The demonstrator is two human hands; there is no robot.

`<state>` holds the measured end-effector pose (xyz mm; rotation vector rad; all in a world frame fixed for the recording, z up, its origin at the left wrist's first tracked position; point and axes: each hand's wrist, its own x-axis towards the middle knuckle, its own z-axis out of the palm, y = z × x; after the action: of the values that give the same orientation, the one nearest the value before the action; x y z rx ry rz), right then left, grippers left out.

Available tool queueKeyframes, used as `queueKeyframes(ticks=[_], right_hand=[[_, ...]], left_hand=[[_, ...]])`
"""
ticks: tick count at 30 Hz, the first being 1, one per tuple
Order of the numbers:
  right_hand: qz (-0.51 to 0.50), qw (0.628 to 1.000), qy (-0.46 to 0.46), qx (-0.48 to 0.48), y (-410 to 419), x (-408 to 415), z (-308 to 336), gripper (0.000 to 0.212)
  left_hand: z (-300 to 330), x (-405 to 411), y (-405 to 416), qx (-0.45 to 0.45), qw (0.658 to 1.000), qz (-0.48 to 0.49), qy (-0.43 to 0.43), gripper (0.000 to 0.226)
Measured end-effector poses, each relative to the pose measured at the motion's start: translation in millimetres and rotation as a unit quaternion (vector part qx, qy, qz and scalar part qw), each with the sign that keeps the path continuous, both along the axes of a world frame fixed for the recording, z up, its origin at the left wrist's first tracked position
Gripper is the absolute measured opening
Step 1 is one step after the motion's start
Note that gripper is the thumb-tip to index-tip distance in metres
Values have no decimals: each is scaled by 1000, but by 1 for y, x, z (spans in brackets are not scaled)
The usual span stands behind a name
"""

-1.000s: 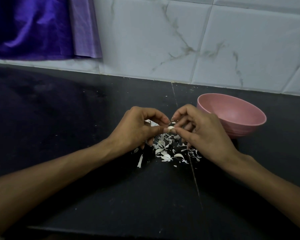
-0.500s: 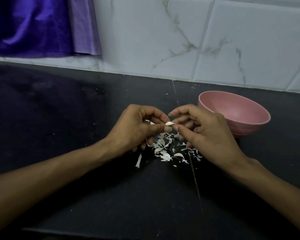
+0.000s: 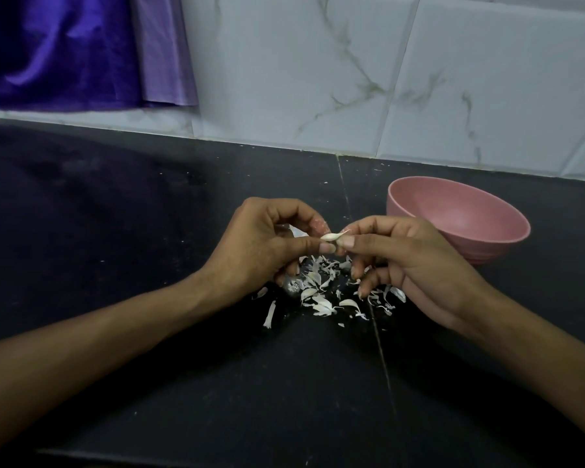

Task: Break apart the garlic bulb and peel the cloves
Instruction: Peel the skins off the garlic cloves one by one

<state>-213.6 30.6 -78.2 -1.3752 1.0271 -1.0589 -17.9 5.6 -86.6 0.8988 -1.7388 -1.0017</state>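
Observation:
A small pale garlic clove (image 3: 331,236) is held above the dark counter between both hands. My left hand (image 3: 267,241) pinches its left end between thumb and forefinger. My right hand (image 3: 409,261) pinches its right end, where a thin wisp of skin sticks up. Below the hands lies a scatter of white garlic skins (image 3: 321,292). A greyish lump, perhaps the rest of the bulb (image 3: 293,286), shows under my left hand, mostly hidden.
A pink bowl (image 3: 487,251) stands on the black counter (image 3: 149,265) just right of my right hand; its inside looks bare. A white marbled tile wall (image 3: 352,79) runs along the back. Purple cloth (image 3: 65,49) hangs at the upper left.
Both hands have lifted slightly with the clove. The fingertips have shifted on it, and a wisp of skin now stands out at its right end.

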Motion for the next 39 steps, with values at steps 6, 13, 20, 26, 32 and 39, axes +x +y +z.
queueKeyframes(ticks=[6, 13, 20, 26, 32, 39], right_hand=[[-15, 1000, 12, -10, 1, 0, 0, 22], [-35, 999, 23, -30, 0, -1, 0, 12], [-27, 999, 11, -17, 2, 2, -3, 22], [-35, 999, 5, -16, 4, 4, -5, 17], [-51, 997, 26, -45, 4, 7, -7, 18], [-81, 993, 29, -79, 4, 13, -13, 8]], left_hand=[[-1, 2, -1, -37, 998, 17, -38, 14], [-2, -1, 4, -65, 994, 16, -86, 15], [0, 0, 7, -91, 991, 39, -86, 12], [-2, 0, 6, -107, 988, 56, -96, 9], [-3, 1, 5, -145, 980, 69, -115, 9], [-8, 0, 1, -245, 954, 71, -156, 6]])
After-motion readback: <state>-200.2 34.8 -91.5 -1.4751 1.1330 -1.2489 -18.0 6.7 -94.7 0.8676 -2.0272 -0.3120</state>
